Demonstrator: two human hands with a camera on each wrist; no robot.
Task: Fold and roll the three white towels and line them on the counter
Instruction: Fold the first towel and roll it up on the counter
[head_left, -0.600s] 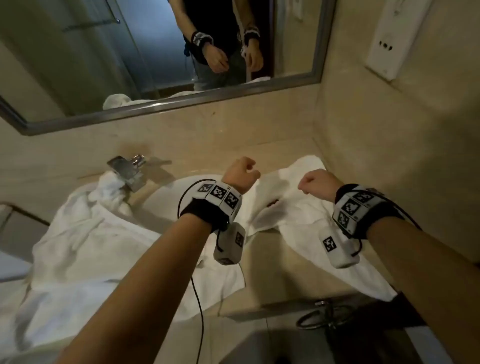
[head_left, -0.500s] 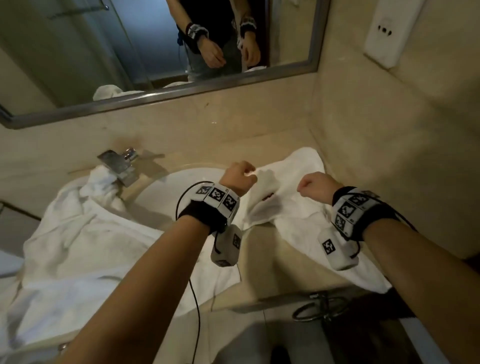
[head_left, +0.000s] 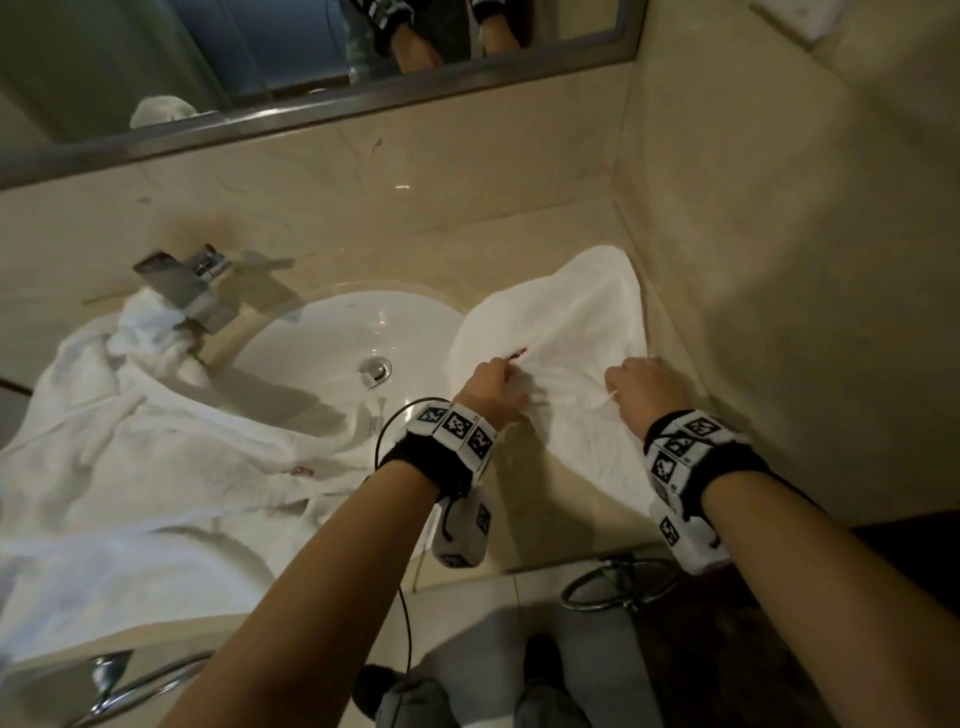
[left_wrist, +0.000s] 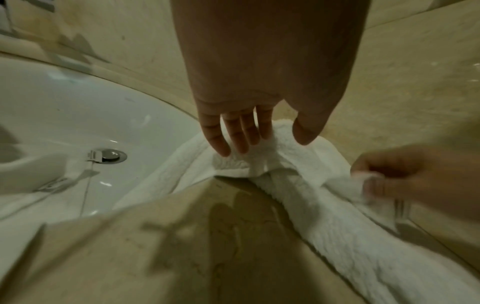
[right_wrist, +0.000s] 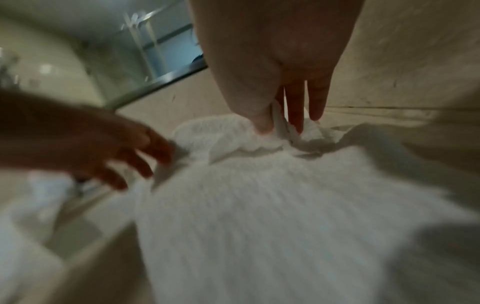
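A white towel (head_left: 571, 322) lies crumpled on the beige counter (head_left: 524, 499) in the right corner, its left edge hanging over the sink rim. My left hand (head_left: 491, 387) is on the towel's near-left part. In the left wrist view its fingers (left_wrist: 233, 142) are straight and touch a bunched fold (left_wrist: 262, 166), with the thumb apart. My right hand (head_left: 644, 389) pinches a fold of the same towel (right_wrist: 259, 185) between thumb and fingers (right_wrist: 262, 123). More white towels (head_left: 130, 457) lie heaped on the left of the counter, over the sink's edge.
The white sink (head_left: 332, 343) with its drain (head_left: 375, 370) lies between the two towel heaps. A chrome tap (head_left: 182, 291) stands behind it, and a mirror (head_left: 311, 62) hangs on the wall above. A side wall (head_left: 779, 312) bounds the counter on the right. A metal ring (head_left: 618, 582) hangs below its front edge.
Both hands have come down onto the right-hand towel. The left hand's fingers have straightened out of a fist. The head view has tilted downward.
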